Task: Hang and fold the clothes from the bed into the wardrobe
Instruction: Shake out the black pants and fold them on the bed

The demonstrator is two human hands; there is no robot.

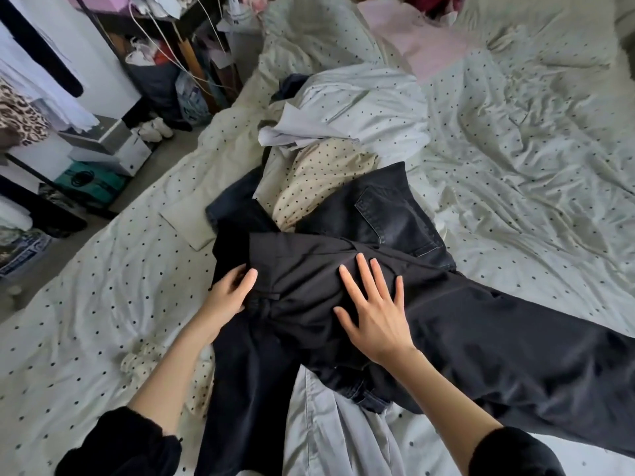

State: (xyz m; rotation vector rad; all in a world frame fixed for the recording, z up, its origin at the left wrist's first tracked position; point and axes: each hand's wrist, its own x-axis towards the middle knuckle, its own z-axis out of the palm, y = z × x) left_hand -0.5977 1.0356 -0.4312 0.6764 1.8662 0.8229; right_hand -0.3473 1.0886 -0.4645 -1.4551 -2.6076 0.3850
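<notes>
Black trousers [429, 314] sprawled across the bed [515, 149], over dark jeans [385, 207]. Right hand [374, 314] spread flat on top, left hand [230, 290] pinching the edge. Soft, floppy, probably light (waistband likely best to grab).

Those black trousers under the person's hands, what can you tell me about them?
The black trousers look like smooth, matte woven cloth, creased and bunched near the waist. They lie spread on the polka-dot bed, one leg running right, another toward the viewer. The right hand lies flat on them with fingers spread; the left hand grips their left edge. Their upper part overlaps dark jeans and a cream dotted garment behind.
</notes>
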